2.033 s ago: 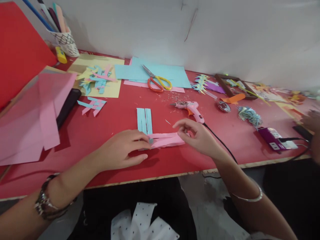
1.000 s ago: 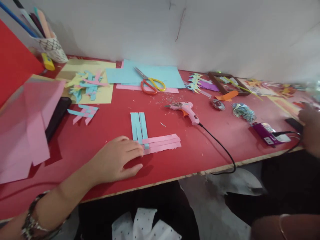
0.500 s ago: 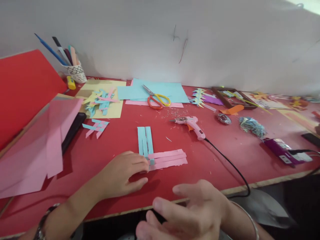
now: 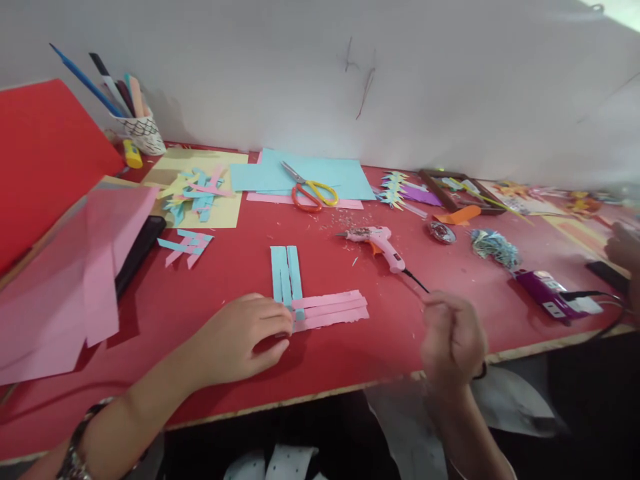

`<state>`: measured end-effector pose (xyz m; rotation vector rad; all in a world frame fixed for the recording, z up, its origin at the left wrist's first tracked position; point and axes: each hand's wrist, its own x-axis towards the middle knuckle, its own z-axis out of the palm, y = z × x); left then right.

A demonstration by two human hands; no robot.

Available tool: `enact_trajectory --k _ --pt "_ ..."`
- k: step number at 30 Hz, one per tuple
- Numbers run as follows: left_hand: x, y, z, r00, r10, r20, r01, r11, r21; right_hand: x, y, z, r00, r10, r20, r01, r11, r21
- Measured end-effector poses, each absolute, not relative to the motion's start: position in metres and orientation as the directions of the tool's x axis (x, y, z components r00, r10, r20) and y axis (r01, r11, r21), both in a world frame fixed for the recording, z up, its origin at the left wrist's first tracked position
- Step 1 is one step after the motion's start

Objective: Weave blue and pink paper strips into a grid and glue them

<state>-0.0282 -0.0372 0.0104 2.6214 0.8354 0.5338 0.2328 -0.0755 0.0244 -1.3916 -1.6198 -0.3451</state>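
Note:
My left hand (image 4: 250, 340) rests on the table, its curved fingers pinning the left end of the paper strips. Light blue strips (image 4: 287, 272) point away from me, and pink strips (image 4: 333, 310) run off to the right. They cross beside my fingertips, where part of the crossing is hidden. Over the table's front edge, my right hand (image 4: 454, 340) is raised with its fingers curled closed. It covers part of the black cord of a pink glue gun (image 4: 383, 247); whether anything is inside the fingers does not show.
Red-and-yellow-handled scissors (image 4: 307, 190) lie on blue paper sheets (image 4: 350, 175). A small woven piece (image 4: 187, 247) sits left, near pink sheets (image 4: 100, 267). A purple power strip (image 4: 543, 293) and a yarn bundle (image 4: 495, 248) lie right. Another person's hand (image 4: 625, 247) shows at the right edge.
My right hand has moved up and to the right, and its spread fingers have curled closed. My left hand stays on the strips. The view has shifted slightly.

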Motion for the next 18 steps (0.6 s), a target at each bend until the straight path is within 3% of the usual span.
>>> enact_trajectory --k 5,11,18 --pt "-0.029 -0.037 0.009 0.750 0.607 0.262 0.468 -0.767 0.438 0.233 -0.079 0.018 -0.340 0.658 0.672 0.785 0.592 -0.183" --pt "-0.028 -0.035 0.006 0.758 0.590 0.276 0.465 -0.787 0.405 0.225 -0.085 0.002 -0.394 0.728 0.561 0.856 0.513 -0.065" --pt "-0.029 -0.037 0.004 0.748 0.607 0.267 0.497 -0.780 0.380 0.194 -0.087 -0.001 -0.541 0.719 0.436 0.791 0.612 -0.028"
